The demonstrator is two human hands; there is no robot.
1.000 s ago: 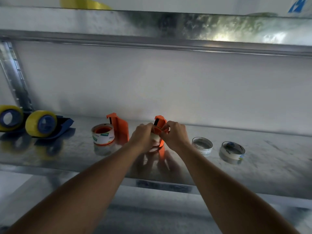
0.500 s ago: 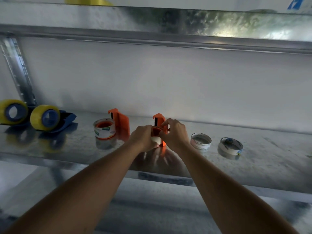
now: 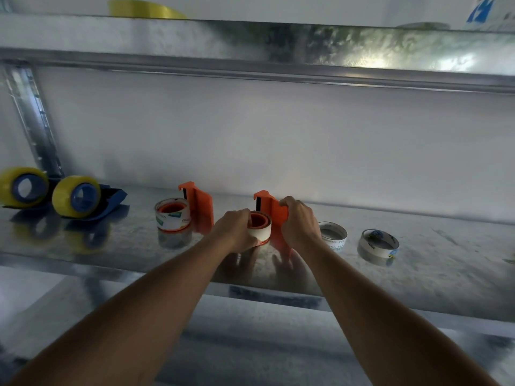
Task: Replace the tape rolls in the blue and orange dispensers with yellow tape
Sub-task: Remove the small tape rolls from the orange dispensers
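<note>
**Inventory of tape items as I count them from the head camera**

I count two blue dispensers [image 3: 111, 197] [image 3: 47, 185] at left, each loaded with a yellow roll [image 3: 65, 200] [image 3: 11, 181]; two orange dispensers [image 3: 199, 207] [image 3: 271, 211] at centre, each carrying a white roll [image 3: 172, 218] [image 3: 259, 231]; two loose pale rolls [image 3: 333, 236] [image 3: 377, 246] at right; one yellow roll on the upper shelf [image 3: 145, 9]; two hands [image 3: 237, 231] [image 3: 299, 222].
</note>
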